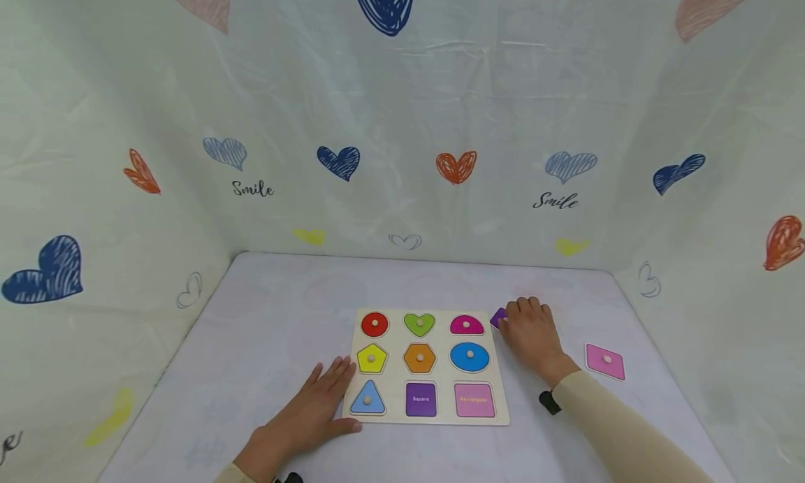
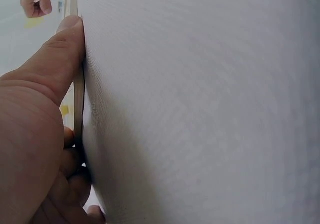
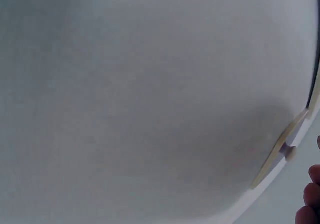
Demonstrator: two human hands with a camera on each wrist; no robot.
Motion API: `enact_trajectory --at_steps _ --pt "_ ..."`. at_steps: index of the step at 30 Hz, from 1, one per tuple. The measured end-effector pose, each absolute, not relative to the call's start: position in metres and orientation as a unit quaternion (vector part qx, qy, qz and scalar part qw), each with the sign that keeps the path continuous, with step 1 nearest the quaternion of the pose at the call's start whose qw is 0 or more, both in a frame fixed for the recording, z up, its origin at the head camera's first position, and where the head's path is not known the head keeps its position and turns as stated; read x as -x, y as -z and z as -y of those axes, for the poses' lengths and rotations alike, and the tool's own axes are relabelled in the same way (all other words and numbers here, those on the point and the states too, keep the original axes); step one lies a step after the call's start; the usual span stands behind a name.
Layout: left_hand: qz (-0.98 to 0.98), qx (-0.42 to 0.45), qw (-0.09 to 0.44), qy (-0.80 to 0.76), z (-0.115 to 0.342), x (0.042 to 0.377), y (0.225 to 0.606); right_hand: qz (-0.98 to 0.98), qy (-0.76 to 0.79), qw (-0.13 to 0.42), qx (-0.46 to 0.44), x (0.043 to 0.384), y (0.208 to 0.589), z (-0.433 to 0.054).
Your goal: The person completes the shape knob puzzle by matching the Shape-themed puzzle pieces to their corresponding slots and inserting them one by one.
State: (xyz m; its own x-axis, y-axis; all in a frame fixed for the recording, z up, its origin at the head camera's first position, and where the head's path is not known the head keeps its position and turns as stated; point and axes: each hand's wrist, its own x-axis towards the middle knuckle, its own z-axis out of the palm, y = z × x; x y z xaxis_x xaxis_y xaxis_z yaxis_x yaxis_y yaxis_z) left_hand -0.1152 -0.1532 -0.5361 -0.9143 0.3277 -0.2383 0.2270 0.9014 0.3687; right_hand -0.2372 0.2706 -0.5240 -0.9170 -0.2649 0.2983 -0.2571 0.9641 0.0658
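Observation:
A wooden shape puzzle board (image 1: 396, 371) lies on the table, with several knobbed pieces sitting in its slots. Its purple "Square" slot (image 1: 421, 399) and pink "Rectangular" slot (image 1: 474, 400) show printed words. My left hand (image 1: 308, 406) rests along the board's left side, its fingers and thumb against the edge. Just off the upper right edge lies a purple square piece (image 1: 498, 318), turned cornerwise and partly hidden by my right hand (image 1: 531, 333). In the right wrist view, its knob (image 3: 290, 153) shows a gap from the loosely bent fingertips (image 3: 311, 194).
A pink rectangle piece (image 1: 606, 361) with a knob lies on the table to the right of my right forearm. The white table (image 1: 283, 280) meets a hanging curtain (image 1: 503, 105) printed with hearts at the back and sides.

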Motion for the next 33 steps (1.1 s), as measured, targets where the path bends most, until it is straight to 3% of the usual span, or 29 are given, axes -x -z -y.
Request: enact_trajectory --at_steps 33 --pt "-0.964 -0.139 0.150 -0.171 0.153 0.115 0.536 0.985 0.046 0.098 -0.134 0.250 0.531 -0.277"
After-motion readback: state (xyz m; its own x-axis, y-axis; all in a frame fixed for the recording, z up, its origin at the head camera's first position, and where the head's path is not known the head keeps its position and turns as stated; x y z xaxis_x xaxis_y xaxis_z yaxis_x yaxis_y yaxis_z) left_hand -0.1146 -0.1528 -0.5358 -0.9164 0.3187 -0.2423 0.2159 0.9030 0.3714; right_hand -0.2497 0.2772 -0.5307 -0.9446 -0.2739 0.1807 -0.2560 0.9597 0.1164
